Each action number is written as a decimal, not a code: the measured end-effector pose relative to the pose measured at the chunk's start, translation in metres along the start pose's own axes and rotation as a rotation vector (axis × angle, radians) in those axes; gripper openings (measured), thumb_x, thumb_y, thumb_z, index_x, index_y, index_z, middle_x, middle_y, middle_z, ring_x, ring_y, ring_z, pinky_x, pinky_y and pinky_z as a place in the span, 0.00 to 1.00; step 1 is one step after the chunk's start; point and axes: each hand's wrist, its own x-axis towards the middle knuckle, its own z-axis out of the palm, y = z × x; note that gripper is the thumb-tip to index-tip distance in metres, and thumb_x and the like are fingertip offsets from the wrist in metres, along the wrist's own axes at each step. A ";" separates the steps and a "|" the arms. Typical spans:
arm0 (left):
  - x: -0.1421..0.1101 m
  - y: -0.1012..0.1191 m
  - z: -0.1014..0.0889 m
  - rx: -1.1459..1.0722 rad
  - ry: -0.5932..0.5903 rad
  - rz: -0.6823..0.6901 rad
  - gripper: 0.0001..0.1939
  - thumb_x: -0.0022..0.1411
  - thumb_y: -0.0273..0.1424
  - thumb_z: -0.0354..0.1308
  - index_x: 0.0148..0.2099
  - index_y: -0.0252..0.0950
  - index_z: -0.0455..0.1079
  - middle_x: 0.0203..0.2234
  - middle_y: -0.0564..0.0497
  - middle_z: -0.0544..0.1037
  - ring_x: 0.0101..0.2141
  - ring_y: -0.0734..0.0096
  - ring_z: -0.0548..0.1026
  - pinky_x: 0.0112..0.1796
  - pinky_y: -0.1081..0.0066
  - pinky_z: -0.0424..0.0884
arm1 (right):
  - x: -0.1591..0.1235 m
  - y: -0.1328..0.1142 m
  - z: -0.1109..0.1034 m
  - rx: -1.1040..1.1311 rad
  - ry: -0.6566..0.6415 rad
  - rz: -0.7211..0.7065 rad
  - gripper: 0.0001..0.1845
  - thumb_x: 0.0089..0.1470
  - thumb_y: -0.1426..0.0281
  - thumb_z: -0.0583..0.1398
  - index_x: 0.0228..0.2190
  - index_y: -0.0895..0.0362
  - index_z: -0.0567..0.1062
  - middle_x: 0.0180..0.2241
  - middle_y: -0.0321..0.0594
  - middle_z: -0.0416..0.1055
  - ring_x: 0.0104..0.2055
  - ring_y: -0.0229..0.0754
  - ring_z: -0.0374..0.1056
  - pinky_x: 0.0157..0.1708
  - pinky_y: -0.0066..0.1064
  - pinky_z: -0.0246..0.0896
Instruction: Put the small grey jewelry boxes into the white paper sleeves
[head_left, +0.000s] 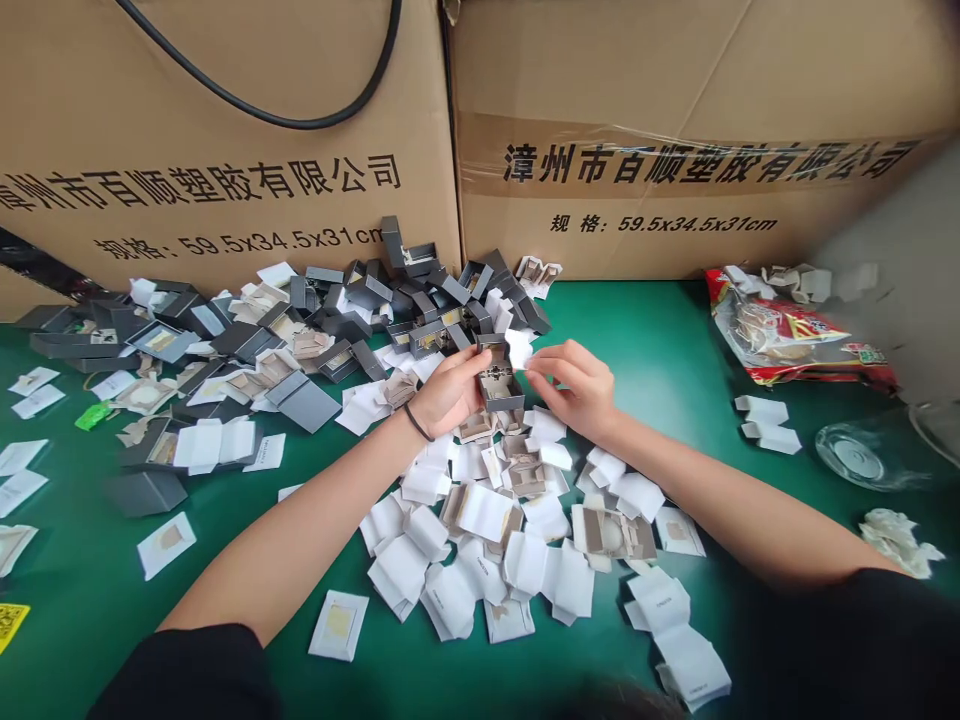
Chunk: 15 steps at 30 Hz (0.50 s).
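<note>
My left hand point(455, 390) is closed around an opened dark grey small hinged box point(501, 385), its pale inside facing up. Between the fingertips of my right hand point(574, 385) is a white folded paper insert point(519, 348), just above the box's right side. Below my hands spreads a loose pile of white folded card inserts point(484, 512), some showing greyish-beige undersides. Behind and left of the left hand lies a heap of dark grey boxes point(304, 400), many with lids open, mixed with more inserts.
Two large cardboard cartons point(225, 90) stand along the back of the green table point(645, 325). To the right lie a red food packet point(795, 335), a clear glass or plastic dish point(855, 455) and crumpled tissue point(896, 540). A black cable point(315, 122) hangs before the left carton.
</note>
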 end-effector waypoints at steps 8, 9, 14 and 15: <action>0.001 -0.006 0.002 0.064 -0.078 0.087 0.10 0.55 0.25 0.59 0.39 0.30 0.62 0.42 0.46 0.71 0.46 0.67 0.69 0.48 0.68 0.65 | -0.002 0.003 0.008 -0.088 -0.201 -0.079 0.04 0.56 0.72 0.60 0.32 0.58 0.76 0.30 0.36 0.72 0.31 0.31 0.66 0.25 0.25 0.54; 0.001 -0.006 0.003 0.083 -0.085 0.091 0.09 0.55 0.24 0.58 0.38 0.30 0.62 0.41 0.47 0.71 0.46 0.67 0.69 0.47 0.68 0.65 | -0.001 0.002 0.007 -0.095 -0.213 -0.103 0.05 0.56 0.72 0.59 0.32 0.58 0.76 0.30 0.36 0.72 0.30 0.31 0.66 0.24 0.25 0.52; -0.001 -0.006 0.003 0.134 -0.103 0.091 0.08 0.54 0.23 0.57 0.38 0.30 0.62 0.35 0.49 0.68 0.39 0.71 0.68 0.41 0.71 0.65 | 0.005 -0.001 0.003 -0.141 -0.279 -0.180 0.10 0.59 0.73 0.56 0.32 0.58 0.77 0.29 0.35 0.71 0.27 0.30 0.64 0.21 0.26 0.46; -0.001 -0.005 0.003 0.138 -0.105 0.081 0.08 0.54 0.23 0.57 0.38 0.31 0.62 0.34 0.49 0.68 0.37 0.72 0.67 0.39 0.72 0.64 | 0.005 -0.001 0.003 -0.159 -0.303 -0.180 0.11 0.60 0.72 0.55 0.32 0.58 0.78 0.29 0.35 0.71 0.28 0.30 0.64 0.21 0.27 0.45</action>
